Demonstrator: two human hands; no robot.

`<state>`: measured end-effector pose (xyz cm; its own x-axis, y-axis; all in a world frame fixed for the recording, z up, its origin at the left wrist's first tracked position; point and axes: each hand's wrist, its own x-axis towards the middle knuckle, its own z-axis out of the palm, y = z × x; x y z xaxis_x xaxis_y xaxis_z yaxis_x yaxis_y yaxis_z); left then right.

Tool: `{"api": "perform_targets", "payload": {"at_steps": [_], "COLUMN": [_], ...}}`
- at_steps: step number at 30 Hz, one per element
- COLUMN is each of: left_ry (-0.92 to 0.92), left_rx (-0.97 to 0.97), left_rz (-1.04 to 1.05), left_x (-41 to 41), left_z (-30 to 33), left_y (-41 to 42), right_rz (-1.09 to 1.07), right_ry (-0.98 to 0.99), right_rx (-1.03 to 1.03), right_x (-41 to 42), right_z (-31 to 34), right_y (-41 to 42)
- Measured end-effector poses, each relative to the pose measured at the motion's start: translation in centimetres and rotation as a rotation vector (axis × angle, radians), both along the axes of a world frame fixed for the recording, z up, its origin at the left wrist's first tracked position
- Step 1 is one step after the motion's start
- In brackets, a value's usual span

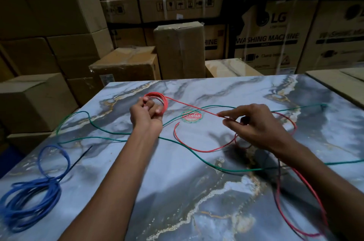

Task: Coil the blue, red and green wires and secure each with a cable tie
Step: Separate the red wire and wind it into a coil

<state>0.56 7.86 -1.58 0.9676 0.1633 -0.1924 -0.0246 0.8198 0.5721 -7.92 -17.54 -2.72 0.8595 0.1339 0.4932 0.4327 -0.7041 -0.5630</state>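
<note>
While the left hand (146, 111) grips a small coil of red wire (160, 100) just left of the frame's centre, its fingers curl through the loops and clamp them against the palm. From this coil a straight run of red wire crosses rightward, above a round red-and-green sticker (192, 116) on the marble-patterned table (197, 191), to the right hand (254, 122). The right hand pinches the wire between thumb and fingertips right of centre. Past the pinch, slack red wire loops on the table below both hands and trails toward the lower right corner of the frame.

The green wire (110, 138) lies uncoiled, winding across the table from the left edge to the right edge and passing under both forearms. The blue wire (31, 201) sits coiled at the lower left, with one loop raised above the bundle. A thin black cable tie (78, 163) lies just beside the blue coil, touching its upper right edge. Stacked cardboard boxes (177, 51) fill the upper half of the frame.
</note>
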Motion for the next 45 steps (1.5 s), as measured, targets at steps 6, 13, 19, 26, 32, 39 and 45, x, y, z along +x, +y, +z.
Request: {"api": "perform_targets", "payload": {"at_steps": [6, 13, 19, 26, 32, 39, 45], "left_ry": [-0.001, -0.094, -0.409, -0.536, -0.597, -0.611, -0.601], "left_rx": [0.193, 0.590, 0.860, 0.990, 1.052, 1.069, 1.063], "left_rz": [0.111, 0.007, -0.185, -0.287, -0.414, -0.487, -0.589], "left_x": [0.4, -1.5, -3.4, -4.2, -4.9, -4.4, -5.3], "left_z": [-1.1, -1.9, -1.8, -1.6, -1.3, -1.3, -1.8], "left_y": [-0.6, -4.2, -5.6, -5.8, -6.1, -5.2, -5.9], "right_rz": [0.205, 0.358, 0.315, 0.130, 0.150, 0.388, 0.249], "right_ry": [-0.143, -0.116, -0.186, -0.210, -0.213, -0.029, -0.088], "right_rx": [-0.448, -0.313, 0.111, 0.340, 0.311, 0.503, 0.506], "right_x": [-0.5, -1.8, -1.9, -0.5, -0.2, -1.0, -0.8], "right_z": [-0.8, -1.4, -0.4, 0.0, -0.1, 0.5, 0.5], "right_y": [1.7, 4.8, 5.0, 3.1, 2.8, 3.6, 3.2]}}
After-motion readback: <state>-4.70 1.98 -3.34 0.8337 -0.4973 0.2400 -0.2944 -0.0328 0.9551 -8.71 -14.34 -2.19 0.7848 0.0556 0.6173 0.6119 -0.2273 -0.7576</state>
